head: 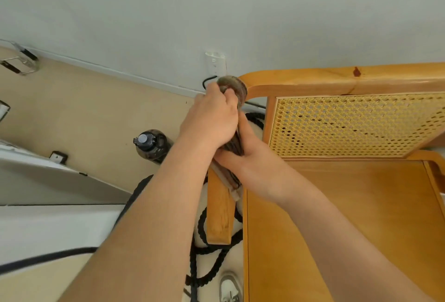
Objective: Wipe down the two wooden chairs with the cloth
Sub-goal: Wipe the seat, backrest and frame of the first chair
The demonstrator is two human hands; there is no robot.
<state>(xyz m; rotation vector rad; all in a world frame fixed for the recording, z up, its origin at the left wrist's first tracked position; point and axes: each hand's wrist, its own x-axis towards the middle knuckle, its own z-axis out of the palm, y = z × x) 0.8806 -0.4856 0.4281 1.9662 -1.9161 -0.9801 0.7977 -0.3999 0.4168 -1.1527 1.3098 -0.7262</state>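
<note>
While both hands clutch the dark cloth (237,92), the left hand (212,118) fists its upper part at the wooden chair (337,205) back's left corner; the right hand (243,154) grips lower. No writing is readable.

One chair (337,205), one cloth (237,89), two hands (212,118).

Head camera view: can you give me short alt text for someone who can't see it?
Both hands, left hand above right hand, grip a dark cloth wrapped round the rear post of a wooden chair with a woven cane back. A dark water bottle stands on the floor beside it.
</note>
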